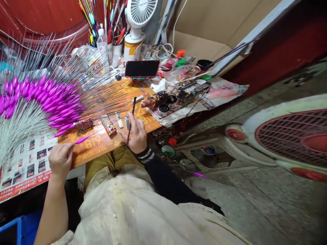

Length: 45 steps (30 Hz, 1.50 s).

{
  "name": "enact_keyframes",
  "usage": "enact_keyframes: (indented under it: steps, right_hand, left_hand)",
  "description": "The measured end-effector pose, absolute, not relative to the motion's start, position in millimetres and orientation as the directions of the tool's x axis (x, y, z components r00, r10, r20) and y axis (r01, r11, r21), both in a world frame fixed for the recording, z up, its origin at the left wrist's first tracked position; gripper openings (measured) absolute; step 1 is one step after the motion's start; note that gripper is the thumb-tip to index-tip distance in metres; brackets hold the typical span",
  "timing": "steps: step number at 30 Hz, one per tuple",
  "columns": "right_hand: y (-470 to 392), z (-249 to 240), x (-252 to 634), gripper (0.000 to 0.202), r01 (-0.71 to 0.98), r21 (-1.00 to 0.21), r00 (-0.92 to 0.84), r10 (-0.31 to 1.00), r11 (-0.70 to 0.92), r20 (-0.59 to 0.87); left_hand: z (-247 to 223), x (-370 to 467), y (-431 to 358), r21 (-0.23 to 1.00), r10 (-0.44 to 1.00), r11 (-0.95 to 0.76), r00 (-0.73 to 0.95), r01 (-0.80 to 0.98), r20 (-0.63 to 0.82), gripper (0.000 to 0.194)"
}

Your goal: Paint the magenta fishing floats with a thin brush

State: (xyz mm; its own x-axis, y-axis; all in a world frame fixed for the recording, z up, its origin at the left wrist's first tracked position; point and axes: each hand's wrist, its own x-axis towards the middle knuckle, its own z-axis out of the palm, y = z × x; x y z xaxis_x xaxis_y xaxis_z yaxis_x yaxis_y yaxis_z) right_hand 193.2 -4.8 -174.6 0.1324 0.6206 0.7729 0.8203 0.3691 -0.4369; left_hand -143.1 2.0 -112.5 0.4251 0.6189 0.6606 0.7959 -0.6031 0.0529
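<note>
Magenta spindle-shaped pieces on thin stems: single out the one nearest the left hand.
The single magenta spindle held by the bare left hand; it sits apart from the dense magenta bunch beyond.

Table (107,143) had orange printed covering. On it lay magenta floats (61,100), several small blocks (108,125), smudged paper (224,95). Phone (142,69) stood near white fan (135,37).

The purple floats (63,102) looked glossy and smooth; the fan (142,13) was white plastic; the sleeve (173,177) dark knitted cloth; the floor (245,204) matt and rough.
</note>
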Motion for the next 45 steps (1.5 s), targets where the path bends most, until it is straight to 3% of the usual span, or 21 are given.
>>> enact_keyframes:
  steps: [4,8,15,19,27,31,40,45]
  right_hand:
    - [-7.4,-172.5,182.6,0.08,0.859,-0.422,0.176,0.605,0.292,0.777]
    - [-8.1,-168.1,184.1,0.071,0.853,-0.394,0.161,0.545,0.342,0.823]
    - [-25.5,-171.2,181.9,0.052,0.683,-0.251,-0.043,0.381,0.686,0.924]
    - [-34.2,-184.4,162.1,0.05,0.556,-0.241,-0.123,0.366,0.795,0.923]
    - [-44.4,-202.4,118.6,0.046,0.539,-0.29,-0.152,0.43,0.791,0.89]
    - [-48.4,-202.4,110.7,0.042,0.598,-0.298,-0.175,0.484,0.744,0.857]
    - [-50.5,-199.6,106.5,0.062,0.585,-0.331,-0.158,0.504,0.741,0.849]
    - [-50.9,-203.7,106.2,0.056,0.619,-0.324,-0.176,0.529,0.716,0.83]
  left_hand:
    - [-107.8,-140.2,0.8,0.005,0.559,-0.62,0.437,0.785,0.704,0.011]
    - [-105.4,-140.6,3.8,-0.028,0.545,-0.596,0.43,0.803,0.72,0.012]
    - [-116.9,-142.7,12.7,-0.001,0.588,-0.588,0.428,0.809,0.686,0.01]
    - [-121.5,-141.7,11.7,0.026,0.593,-0.59,0.411,0.807,0.693,0.011]
    - [-125.0,-137.1,6.8,0.114,0.669,-0.54,0.343,0.834,0.659,0.016]
    - [-125.1,-135.8,5.5,0.104,0.66,-0.545,0.349,0.832,0.666,0.016]
    - [-124.6,-135.6,4.5,0.08,0.627,-0.568,0.368,0.819,0.687,0.013]
    - [-125.9,-136.0,4.8,0.103,0.642,-0.563,0.355,0.82,0.679,0.014]
